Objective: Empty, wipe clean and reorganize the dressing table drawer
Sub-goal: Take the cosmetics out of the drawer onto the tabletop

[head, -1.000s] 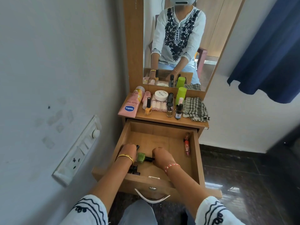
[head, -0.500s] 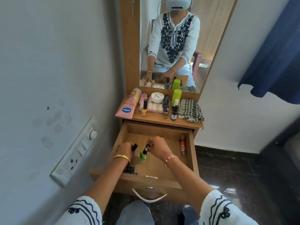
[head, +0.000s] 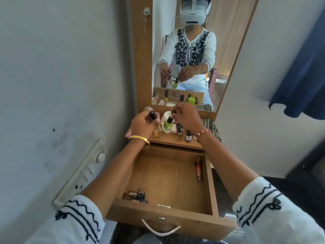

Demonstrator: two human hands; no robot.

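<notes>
right hand (head: 187, 118) grip: pinching green bottle (head: 167, 126) by its cap | left hand (head: 143, 124) grip: closed round clear bottle (head: 157, 128) | both above surface (head: 168, 140) | drawer (head: 175, 213) open below

Matt wood drawer (head: 209, 182); shiny metal handle (head: 161, 229).

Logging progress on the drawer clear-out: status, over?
Left hand holds a clear bottle, right hand the green bottle, both over the tabletop. Drawer not empty: red tube, brown bottles remain.
</notes>
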